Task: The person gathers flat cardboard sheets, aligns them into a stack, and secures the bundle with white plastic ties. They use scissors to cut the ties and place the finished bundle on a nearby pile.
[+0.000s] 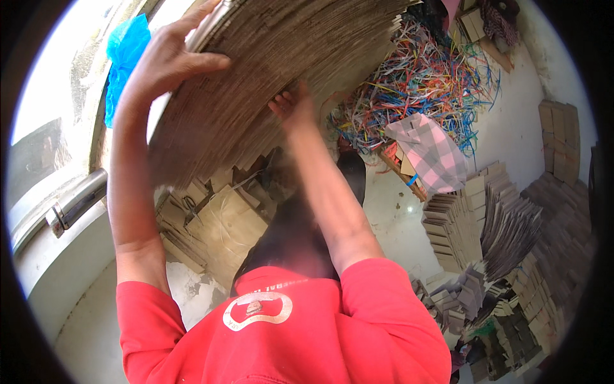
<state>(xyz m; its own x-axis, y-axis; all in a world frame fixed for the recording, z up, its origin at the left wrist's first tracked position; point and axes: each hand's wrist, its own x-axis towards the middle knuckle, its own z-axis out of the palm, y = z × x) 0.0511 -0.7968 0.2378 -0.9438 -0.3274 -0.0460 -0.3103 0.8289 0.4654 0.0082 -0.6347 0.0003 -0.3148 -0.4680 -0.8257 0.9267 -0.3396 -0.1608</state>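
We observe both hands raised, carrying a thick stack of flattened cardboard sheets (268, 70) overhead. Our left hand (169, 57) has its grip closed over the stack's edge; our right hand (294, 105) presses against its underside, fingers spread. Below lie cardboard piles (492, 230), tangled coloured strips (422, 77) and a checked cloth (432, 153) on the floor (396, 217).

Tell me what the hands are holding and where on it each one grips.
A thick stack of flat brown cardboard sheets. The left hand clasps its left edge; the right hand presses against the stack's layered underside.
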